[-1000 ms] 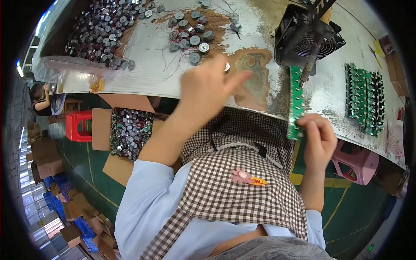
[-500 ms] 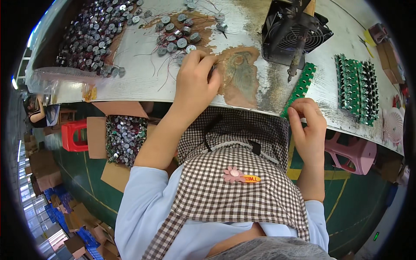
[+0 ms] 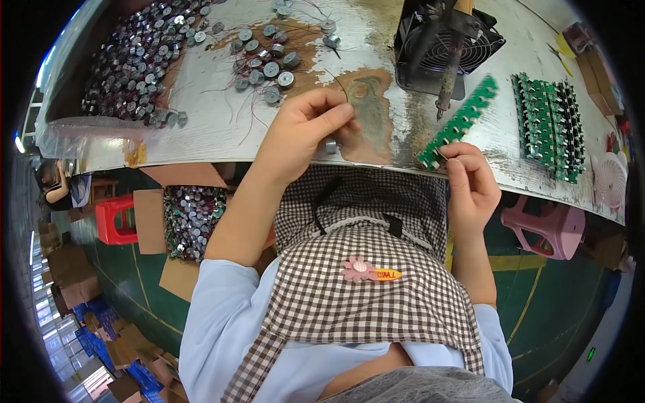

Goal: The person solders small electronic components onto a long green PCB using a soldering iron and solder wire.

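My left hand (image 3: 302, 131) is closed over the front of the table, thumb and fingertips pinched together. A small silver motor (image 3: 330, 146) shows just under its fingers, and a thin dark wire (image 3: 343, 84) sticks up from the pinch. In my right hand (image 3: 474, 188), thumb and fingers pinch the near end of a long green circuit board strip (image 3: 459, 123). The strip slants away to the right, its far end slightly blurred. A soldering iron (image 3: 448, 84) points down just left of the strip.
Several loose motors (image 3: 271, 70) with wires lie beyond my left hand. A large motor heap (image 3: 144, 60) fills the far left. Behind the iron stands a black fan (image 3: 447, 50). Stacked green boards (image 3: 547, 127) sit at right. Below the table are a motor box (image 3: 149, 221) and a pink stool (image 3: 545, 225).
My left hand has come away from the loose motors, nearer the table edge, with a motor now showing under it. The board strip has shifted and turned in my right hand.
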